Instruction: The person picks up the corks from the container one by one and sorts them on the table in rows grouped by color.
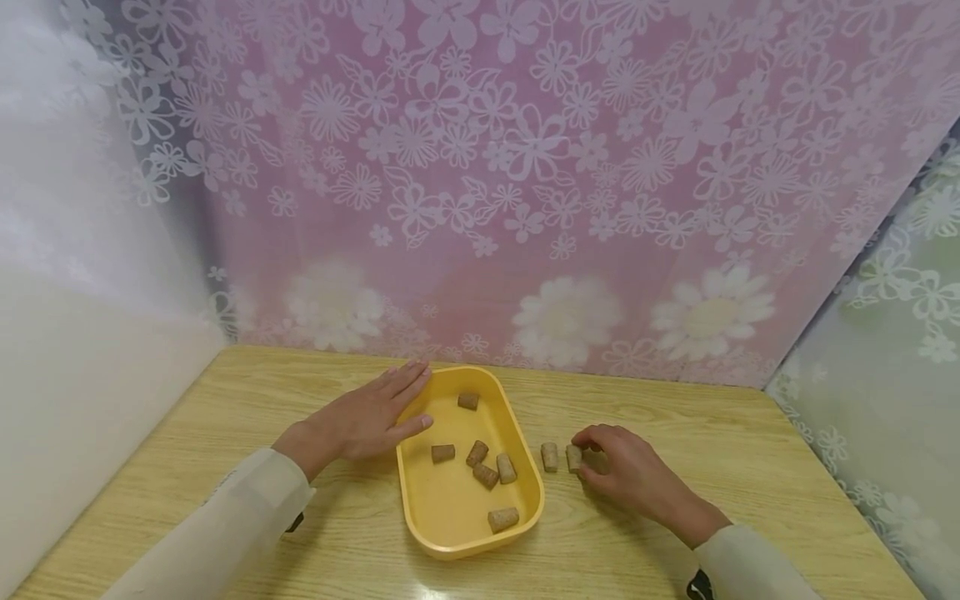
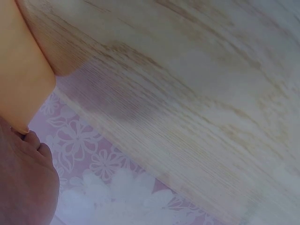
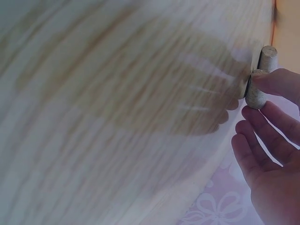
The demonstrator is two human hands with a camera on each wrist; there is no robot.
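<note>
From where I'm standing, a person in pale sleeves is working with both hands over a wood-grained tabletop. The left hand is lying along the left rim of a yellow tray, its fingers stretched out toward the far end and its thumb reaching in over the rim. The right hand is pinching a cork between thumb and fingertips, to the right of the tray. A second cork is sitting on the tabletop between that one and the tray; I can't tell whether the pair are standing or lying. Inside the tray six more corks are lying scattered: one near the far end, one toward the left, three clustering right of the middle, and one in the near right corner. Behind it all, a pink flowered sheet is hanging along the tabletop's far edge.
</note>
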